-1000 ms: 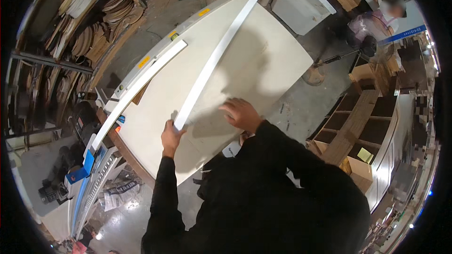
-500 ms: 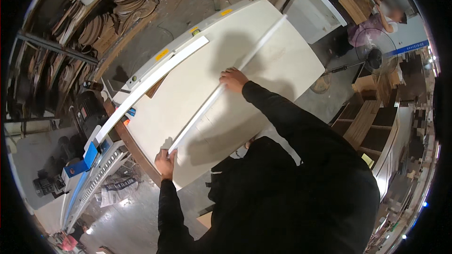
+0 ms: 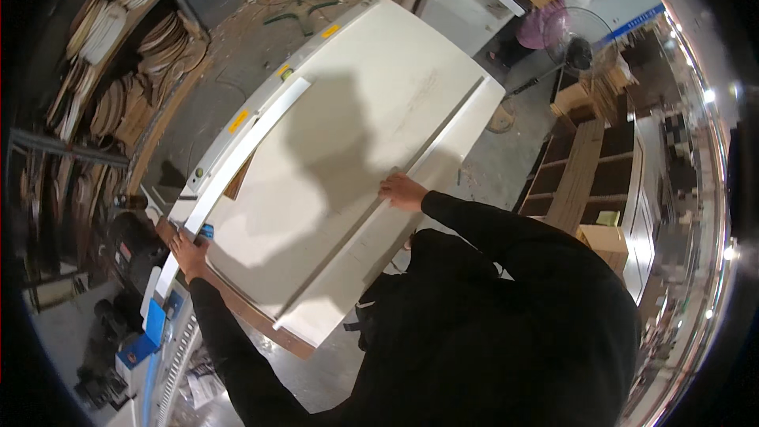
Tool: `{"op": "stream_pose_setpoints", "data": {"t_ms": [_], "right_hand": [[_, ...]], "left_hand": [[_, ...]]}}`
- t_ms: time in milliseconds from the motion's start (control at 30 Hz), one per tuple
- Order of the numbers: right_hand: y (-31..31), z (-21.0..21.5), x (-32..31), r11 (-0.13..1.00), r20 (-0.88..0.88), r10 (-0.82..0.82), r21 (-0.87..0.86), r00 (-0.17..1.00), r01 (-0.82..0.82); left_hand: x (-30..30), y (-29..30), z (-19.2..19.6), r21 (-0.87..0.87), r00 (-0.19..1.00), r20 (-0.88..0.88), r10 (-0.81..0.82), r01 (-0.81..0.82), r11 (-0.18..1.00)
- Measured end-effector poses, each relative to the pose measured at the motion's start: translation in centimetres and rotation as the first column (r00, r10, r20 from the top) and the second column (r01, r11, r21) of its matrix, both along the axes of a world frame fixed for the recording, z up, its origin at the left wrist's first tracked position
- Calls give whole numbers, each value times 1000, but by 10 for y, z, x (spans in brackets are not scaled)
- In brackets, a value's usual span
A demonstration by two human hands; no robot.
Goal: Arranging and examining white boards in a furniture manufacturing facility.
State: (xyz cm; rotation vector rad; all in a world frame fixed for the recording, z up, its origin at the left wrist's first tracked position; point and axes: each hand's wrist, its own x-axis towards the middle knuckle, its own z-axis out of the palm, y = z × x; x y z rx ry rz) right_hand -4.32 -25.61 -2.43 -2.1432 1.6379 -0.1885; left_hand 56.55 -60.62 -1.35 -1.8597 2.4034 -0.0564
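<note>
A large off-white panel point(image 3: 419, 55) lies across the work table. Along its near side runs a long thin strip point(image 3: 324, 271), with a dark shadow line beside it. The fingers of my right hand point(image 3: 402, 191) are curled over this strip near its middle. At the table's left end my left hand point(image 3: 190, 255) is closed around a second long white strip point(image 3: 249, 142), its thumb apart from the fingers. A spirit level point(image 3: 237, 121) with yellow labels lies along the panel's far edge, beside that strip. A small blue item point(image 3: 207, 231) sits by my left hand.
Shelves with curved wooden pieces point(image 3: 162, 39) stand at the far left. A blue-and-grey machine part point(image 3: 154, 324) is beyond the table's left end. At the far right are a fan point(image 3: 579, 51) and another person point(image 3: 541, 22). A wooden cabinet frame point(image 3: 581, 174) stands on the right.
My left hand has left the first strip's end and moved to the other white strip at the left. The first strip, under my right hand, now lies closer to the panel's near edge.
</note>
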Motion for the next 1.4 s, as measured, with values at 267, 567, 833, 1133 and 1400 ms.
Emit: {"op": "stream_pose_setpoints", "data": {"t_ms": [267, 567, 833, 1133, 1400], "right_hand": [[18, 6, 6, 996, 74, -45, -76, 996, 50], [37, -11, -32, 936, 10, -121, -331, 993, 118], [35, 19, -103, 915, 47, -277, -294, 960, 278], [44, 1, -126, 897, 6, -252, -375, 968, 236], [41, -28, -272, 587, 245, -563, -554, 790, 590]], "left_hand": [[-65, -18, 5, 143, 988, -129, -88, 106, 984], [-337, 139, 25, 413, 937, -182, -297, 347, 842], [-441, 236, 6, 261, 826, -474, -306, 464, 847], [-443, 316, 13, 155, 723, -477, -499, 629, 762], [-392, 359, 6, 103, 876, -403, -265, 331, 938]]}}
